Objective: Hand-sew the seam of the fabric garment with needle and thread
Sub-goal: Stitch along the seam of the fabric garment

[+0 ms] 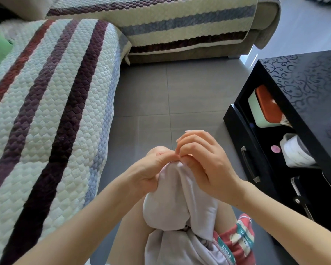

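- Head view only.
- Grips garment (180, 203) with left hand (147, 171), fingers curled round the bunched top and thumb laid along the edge. Probably done to keep the seam taut and raised.
- Pinches the same top edge with right hand (204, 165), thumb and forefinger pressed together. Other fingers (189, 136) lifted and loosely bent, clear of the work.
- Cannot make out needle or thread: too small, or hidden in the pinch. Likely mid-stitch.
- Keeps garment draped along thigh up to knee (157, 150) and down across lap, beside red shorts (237, 243). Likely using the leg as a rest, taking weight off the seam.
- Works above grey floor (170, 88), between striped sofa (55, 92) on left and black table (304, 83) on right.
- Has drawer (237, 131) open near right hand, holding orange-lidded box (266, 106), white roll (296, 152) and possible scissors (302, 205). Probably kept within reach for cutting thread.
- Cannot tell extent of seam already sewn.
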Demonstrator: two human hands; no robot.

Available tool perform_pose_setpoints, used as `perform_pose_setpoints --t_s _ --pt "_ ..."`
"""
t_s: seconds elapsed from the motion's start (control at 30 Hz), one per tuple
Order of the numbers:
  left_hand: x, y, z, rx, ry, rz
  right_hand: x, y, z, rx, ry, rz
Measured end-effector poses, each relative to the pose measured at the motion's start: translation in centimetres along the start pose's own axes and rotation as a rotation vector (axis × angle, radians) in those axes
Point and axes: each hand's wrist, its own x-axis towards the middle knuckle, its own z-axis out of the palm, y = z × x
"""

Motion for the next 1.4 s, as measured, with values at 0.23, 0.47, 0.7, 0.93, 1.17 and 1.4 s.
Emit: perform_pose_setpoints --t_s 0.23,0.47,0.7,0.93,1.17,1.4 --pt "-0.2 -0.2 0.2 -0.057 -0.012 0.032 -0.4 0.1 -0.9 0.142 0.035 0.157" --pt "0.5 -1.2 0.6 -0.125 0.071 0.115 -0.2 -1.4 -1.3 0.586 0.139 0.479" --pt "0.4 -1.3 0.8 -0.121 0.185 0.118 0.9 -2.0 -2.0 0.7 0.263 0.44" --pt "0.2 -0.8 0.4 -0.322 0.13 0.087 1.6 -1.1 -3.0 0.896 0.245 0.713" --pt "-0.7 3.4 -1.4 -0.471 0.006 0.015 2.1 0.2 -3.9 0.624 0.138 0.756" --pt "-1.1 7.6 -2.8 -0.264 -0.068 0.077 3.2 2.7 -2.7 0.317 -0.032 0.724"
